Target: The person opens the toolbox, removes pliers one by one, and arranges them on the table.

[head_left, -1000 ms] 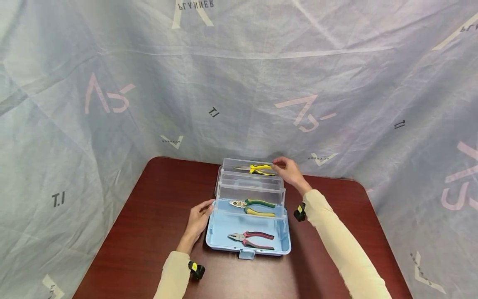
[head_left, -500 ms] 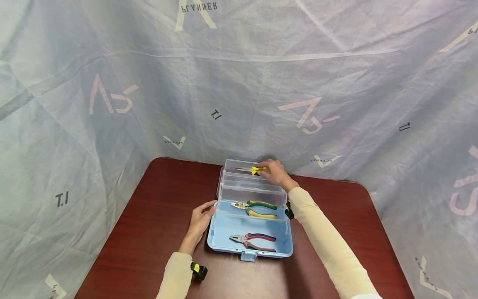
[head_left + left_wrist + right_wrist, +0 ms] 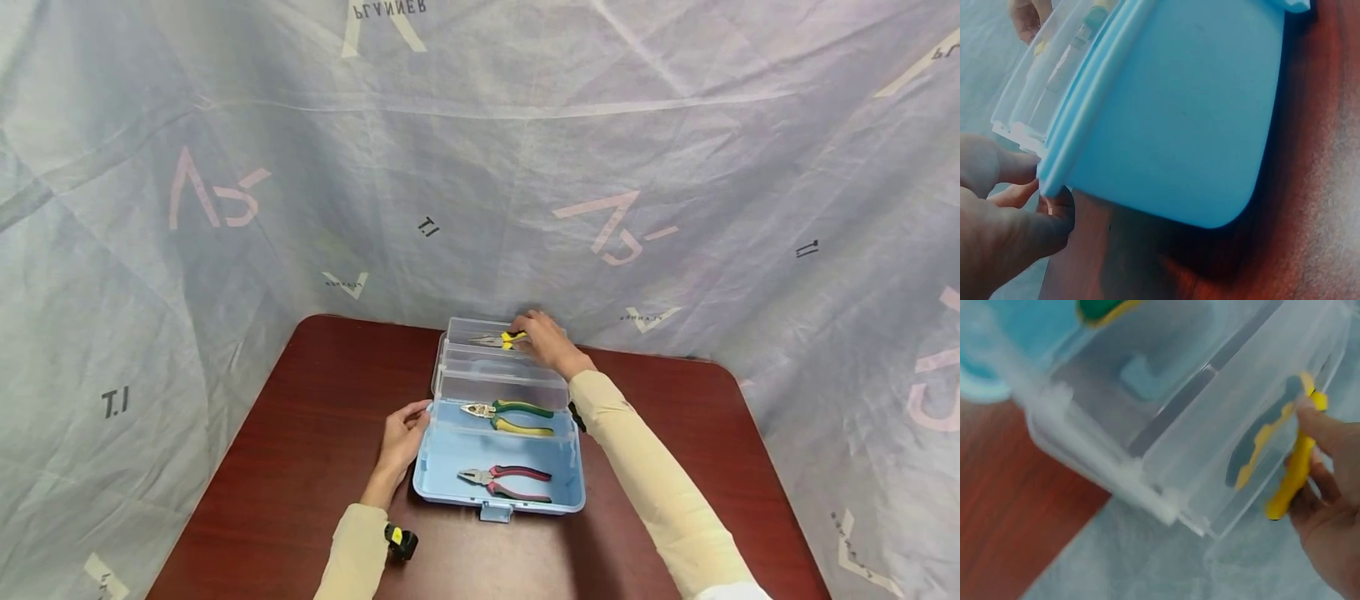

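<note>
right grip [image 3: 543, 340] pinches slim-nosed, yellow-and-black pliers [image 3: 507, 340] | left grip [image 3: 402, 435] pinches blue box [image 3: 1179, 112] by its rim

Sleeves [image 3: 652, 479] are cream, and the yellow-marked black wrist block [image 3: 406, 544] is probably a camera.

The grey cloth [image 3: 480, 183] carries all the lettering. At its top, PLANNER [image 3: 389, 9] stands flipped in dark capitals; a cut-off PL [image 3: 947, 52] shows at the right edge. T.I [image 3: 428, 227] reads in black at centre and again at lower left. Large pink characters [image 3: 607, 227] remain uncertain; smaller print on pale V-shapes [image 3: 344, 285] is barely legible.
</note>
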Motion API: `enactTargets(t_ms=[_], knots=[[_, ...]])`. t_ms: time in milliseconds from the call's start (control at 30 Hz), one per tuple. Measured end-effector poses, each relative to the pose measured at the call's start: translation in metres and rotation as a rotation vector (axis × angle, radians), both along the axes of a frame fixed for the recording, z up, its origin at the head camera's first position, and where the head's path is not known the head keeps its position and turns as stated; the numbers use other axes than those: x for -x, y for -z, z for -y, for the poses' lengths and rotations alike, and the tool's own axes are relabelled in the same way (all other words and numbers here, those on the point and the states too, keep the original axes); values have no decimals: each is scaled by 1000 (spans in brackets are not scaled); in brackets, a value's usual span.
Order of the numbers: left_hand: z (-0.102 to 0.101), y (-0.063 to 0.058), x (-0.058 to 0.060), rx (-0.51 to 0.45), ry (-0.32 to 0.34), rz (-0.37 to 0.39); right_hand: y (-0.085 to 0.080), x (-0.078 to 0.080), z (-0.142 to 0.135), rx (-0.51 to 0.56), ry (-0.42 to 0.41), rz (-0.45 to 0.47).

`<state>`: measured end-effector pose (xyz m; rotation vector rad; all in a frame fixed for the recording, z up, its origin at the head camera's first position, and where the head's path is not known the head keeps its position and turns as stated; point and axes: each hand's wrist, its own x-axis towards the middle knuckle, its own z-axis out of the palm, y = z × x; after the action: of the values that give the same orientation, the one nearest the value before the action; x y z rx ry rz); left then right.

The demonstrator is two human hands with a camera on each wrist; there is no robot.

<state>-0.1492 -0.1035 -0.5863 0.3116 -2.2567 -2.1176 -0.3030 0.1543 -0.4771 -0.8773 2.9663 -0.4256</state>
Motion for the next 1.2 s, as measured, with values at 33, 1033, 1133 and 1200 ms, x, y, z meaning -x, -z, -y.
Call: enactTargets(t_ms=[33,1033,1133,1200], knots=[[0,0,0,-2,-1,1,-1,0,0,-13,-13,-8],[4,6,3,-15,9,3,-19,-42,-63,591,199,284],[3,6,3,-8,8,-5,-17,-50,-73,634,267,337],[3,6,2,-2,7,-12,-16,-55,-79,663,308,373]])
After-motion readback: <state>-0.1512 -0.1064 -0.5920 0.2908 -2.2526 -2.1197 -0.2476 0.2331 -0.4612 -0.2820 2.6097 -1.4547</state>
